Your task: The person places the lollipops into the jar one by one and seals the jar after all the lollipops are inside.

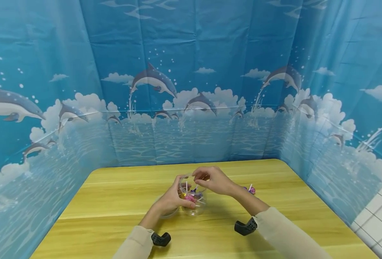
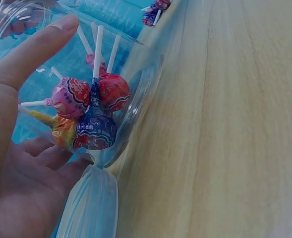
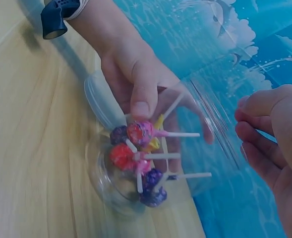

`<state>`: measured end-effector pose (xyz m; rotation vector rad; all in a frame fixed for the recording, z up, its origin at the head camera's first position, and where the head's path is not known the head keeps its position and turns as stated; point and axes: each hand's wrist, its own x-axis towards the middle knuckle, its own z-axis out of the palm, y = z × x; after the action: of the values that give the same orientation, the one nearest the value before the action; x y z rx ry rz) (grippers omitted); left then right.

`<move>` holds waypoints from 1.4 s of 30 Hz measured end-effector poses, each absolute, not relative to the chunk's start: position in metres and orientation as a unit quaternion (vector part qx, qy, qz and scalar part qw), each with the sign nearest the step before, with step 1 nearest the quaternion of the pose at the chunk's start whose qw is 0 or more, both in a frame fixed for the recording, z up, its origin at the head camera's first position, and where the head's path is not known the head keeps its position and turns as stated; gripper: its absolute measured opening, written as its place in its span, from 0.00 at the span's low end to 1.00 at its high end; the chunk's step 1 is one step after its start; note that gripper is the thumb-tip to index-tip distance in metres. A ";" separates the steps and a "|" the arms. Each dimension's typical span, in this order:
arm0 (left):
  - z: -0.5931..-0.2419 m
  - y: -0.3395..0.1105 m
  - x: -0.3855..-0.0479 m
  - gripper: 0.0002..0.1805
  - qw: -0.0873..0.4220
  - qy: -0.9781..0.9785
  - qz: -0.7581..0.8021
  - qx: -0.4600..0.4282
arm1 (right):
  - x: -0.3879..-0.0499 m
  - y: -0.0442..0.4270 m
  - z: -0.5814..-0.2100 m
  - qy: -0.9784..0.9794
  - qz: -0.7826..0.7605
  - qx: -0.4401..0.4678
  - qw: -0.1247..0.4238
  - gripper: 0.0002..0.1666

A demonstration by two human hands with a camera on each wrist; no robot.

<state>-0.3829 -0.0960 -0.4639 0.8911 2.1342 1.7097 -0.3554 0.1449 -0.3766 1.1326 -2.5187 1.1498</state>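
A clear plastic jar (image 1: 195,208) stands on the table with several wrapped lollipops (image 2: 96,131) inside, their white sticks pointing various ways. My left hand (image 1: 171,199) grips the jar's side, thumb on the near wall and fingers around the far side. Over the jar's mouth is my right hand (image 1: 211,180); its fingers are loosely bent. In the right wrist view, nothing shows between the right fingertips (image 3: 247,106), which are just beyond the rim. Pink, red, yellow and purple wrappers show through the jar wall.
A round clear lid (image 2: 88,203) lies on the table beside the jar, partly behind my left hand. To the right, a few more lollipops (image 1: 252,190) lie on the yellow wooden table (image 1: 113,216). A blue dolphin-print curtain (image 1: 194,136) hangs around the table's back and sides.
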 end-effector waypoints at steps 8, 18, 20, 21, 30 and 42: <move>-0.461 -0.097 -0.382 0.55 0.132 0.736 0.590 0.303 | -0.354 0.161 -0.370 -0.844 0.386 0.361 0.094 0.11; -0.460 -0.095 -0.384 0.55 0.141 0.726 0.601 0.303 | -0.352 0.189 -0.366 -0.857 0.385 0.327 0.098 0.10; -0.459 -0.095 -0.385 0.55 0.138 0.729 0.598 0.303 | -0.352 0.199 -0.367 -0.860 0.384 0.321 0.100 0.10; -0.459 -0.095 -0.385 0.55 0.135 0.730 0.597 0.302 | -0.352 0.204 -0.367 -0.861 0.383 0.317 0.102 0.10; -0.459 -0.095 -0.386 0.56 0.136 0.730 0.594 0.309 | -0.348 0.256 -0.375 -0.877 0.383 0.268 0.115 0.11; -0.462 -0.095 -0.383 0.57 0.140 0.728 0.599 0.303 | -0.351 0.309 -0.412 -0.891 0.397 0.197 0.096 0.10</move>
<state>-0.3829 -0.0950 -0.4616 0.8750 2.1044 1.7305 -0.3514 0.3095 -0.4121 0.5840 -2.6411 1.1773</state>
